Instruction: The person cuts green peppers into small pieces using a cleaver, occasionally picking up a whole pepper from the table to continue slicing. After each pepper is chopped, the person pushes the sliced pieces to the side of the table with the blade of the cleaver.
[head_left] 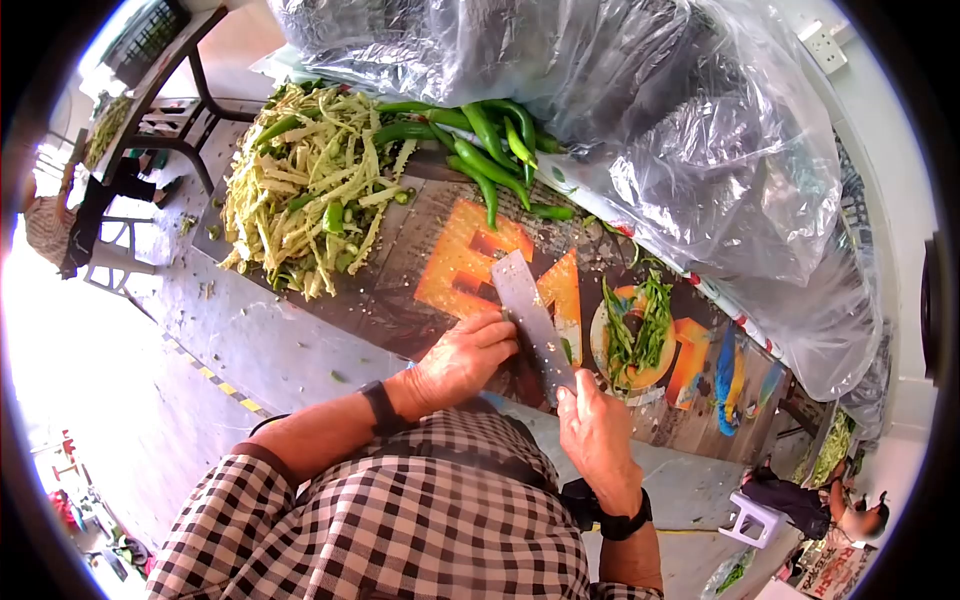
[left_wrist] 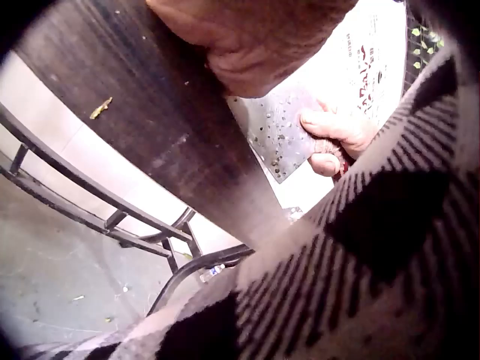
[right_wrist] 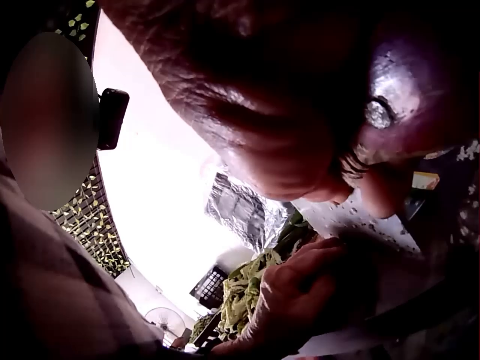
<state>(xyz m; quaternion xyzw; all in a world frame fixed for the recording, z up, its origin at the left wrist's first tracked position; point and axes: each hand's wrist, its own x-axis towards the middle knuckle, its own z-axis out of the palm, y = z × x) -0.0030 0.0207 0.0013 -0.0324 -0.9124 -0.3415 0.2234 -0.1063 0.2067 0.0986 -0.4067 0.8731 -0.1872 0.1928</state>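
Observation:
My right hand (head_left: pixel 598 425) grips the handle of a wide-bladed knife (head_left: pixel 532 320), whose blade lies slantwise across the board, specked with seeds. The left hand (head_left: pixel 465 360) has its fingers bent against the blade's left side; I cannot tell what is between them. A small green piece (head_left: pixel 567 350) shows at the blade's right edge. In the left wrist view the seed-dotted blade (left_wrist: pixel 277 139) shows under the left hand. Cut green chili pieces (head_left: pixel 640 330) lie to the right of the knife, and whole green chilies (head_left: pixel 490 150) are heaped beyond it.
A large pile of pale, shredded strips (head_left: pixel 305 190) covers the left of the printed board (head_left: pixel 400 310). Bulging clear plastic bags (head_left: pixel 740 170) line the far side. People sit at the far left and lower right, near a white stool (head_left: pixel 750 520).

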